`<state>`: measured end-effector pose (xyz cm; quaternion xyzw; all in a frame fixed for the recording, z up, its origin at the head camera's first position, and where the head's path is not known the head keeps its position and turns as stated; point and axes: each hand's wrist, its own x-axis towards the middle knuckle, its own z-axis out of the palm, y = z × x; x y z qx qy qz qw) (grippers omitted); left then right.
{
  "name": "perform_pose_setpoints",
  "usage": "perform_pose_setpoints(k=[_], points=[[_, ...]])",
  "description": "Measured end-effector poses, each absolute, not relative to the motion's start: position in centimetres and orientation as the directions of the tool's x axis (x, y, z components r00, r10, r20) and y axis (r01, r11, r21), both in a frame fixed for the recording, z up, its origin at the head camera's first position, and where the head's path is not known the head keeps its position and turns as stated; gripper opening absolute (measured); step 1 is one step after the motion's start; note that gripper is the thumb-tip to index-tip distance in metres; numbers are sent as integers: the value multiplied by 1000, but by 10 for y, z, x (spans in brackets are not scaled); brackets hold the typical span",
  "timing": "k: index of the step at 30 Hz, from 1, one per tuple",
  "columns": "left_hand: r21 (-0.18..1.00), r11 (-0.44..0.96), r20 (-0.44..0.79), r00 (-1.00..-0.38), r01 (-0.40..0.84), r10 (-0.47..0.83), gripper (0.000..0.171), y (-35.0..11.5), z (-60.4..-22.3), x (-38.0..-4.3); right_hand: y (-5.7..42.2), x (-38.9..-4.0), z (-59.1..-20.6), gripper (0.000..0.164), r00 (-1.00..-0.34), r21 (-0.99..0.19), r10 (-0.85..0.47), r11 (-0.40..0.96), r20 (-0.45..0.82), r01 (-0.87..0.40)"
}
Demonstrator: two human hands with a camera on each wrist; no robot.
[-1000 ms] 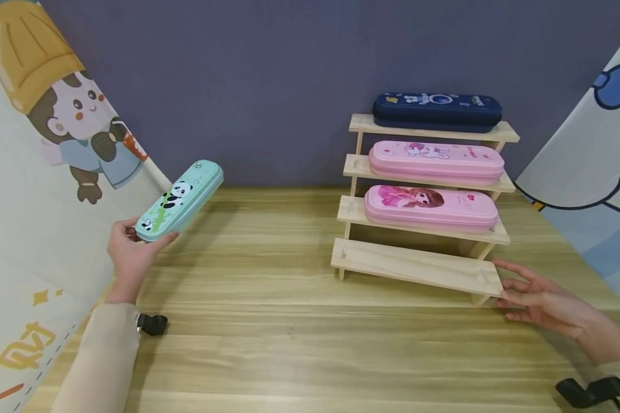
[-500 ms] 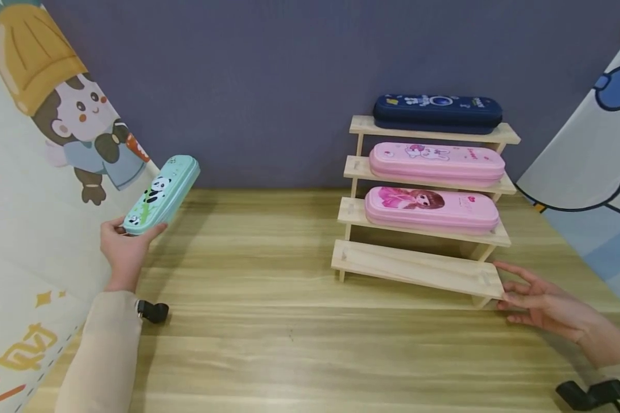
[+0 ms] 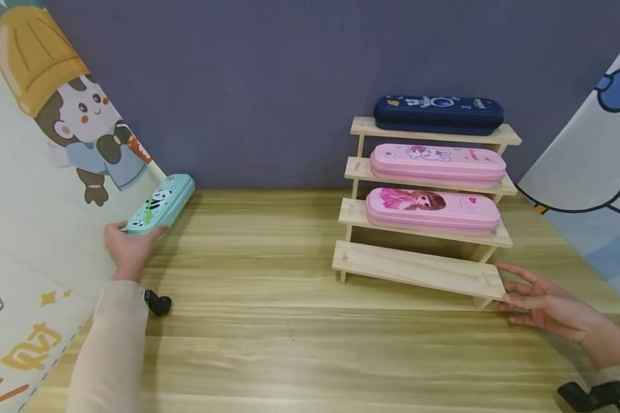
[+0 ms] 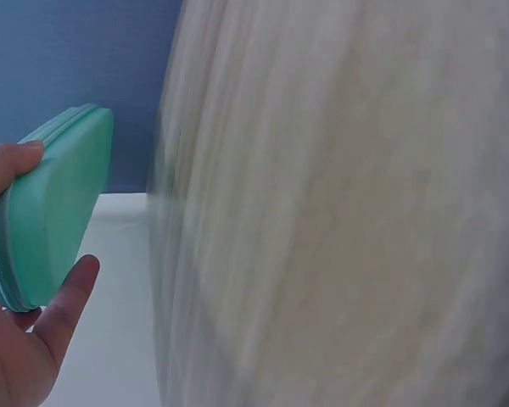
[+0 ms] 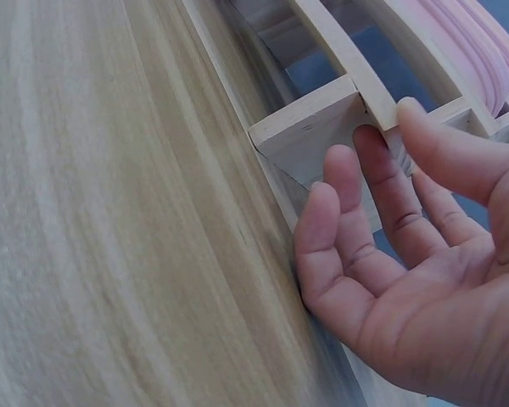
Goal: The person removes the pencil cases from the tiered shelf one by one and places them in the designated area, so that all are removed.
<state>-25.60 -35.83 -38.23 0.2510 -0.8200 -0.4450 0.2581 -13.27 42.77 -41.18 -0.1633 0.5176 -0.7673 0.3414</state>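
**Panda case [image 3: 160, 202] and tiered rack [image 3: 418, 268]**

Closed, the mint-green, round-ended case is gripped at its near end, decorated face up (pandas and a green stalk), slanting away rightward. The rack, of pale wood, stands well to its right, four tiers rising stepwise toward the rear.

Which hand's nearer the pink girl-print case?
The right hand, at the bottom shelf, one tier below the girl-print case; the left hand grips the mint case, far left.

Right hand [image 5: 416, 280] holds a wooden rack [image 5: 305, 113] by one end — pink case [image 5: 479, 51] farther up
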Motion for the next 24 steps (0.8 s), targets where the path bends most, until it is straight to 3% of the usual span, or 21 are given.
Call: perform_pose_setpoints(k=[16, 24], points=[[740, 622, 182, -814, -256, -552, 89, -363, -388, -258, 428, -136, -411, 67, -720, -906, -686, -230, -108, 355], [694, 626, 67, -833, -356, -549, 102, -368, -393, -256, 429, -135, -412, 67, -712, -901, -694, -234, -110, 367]])
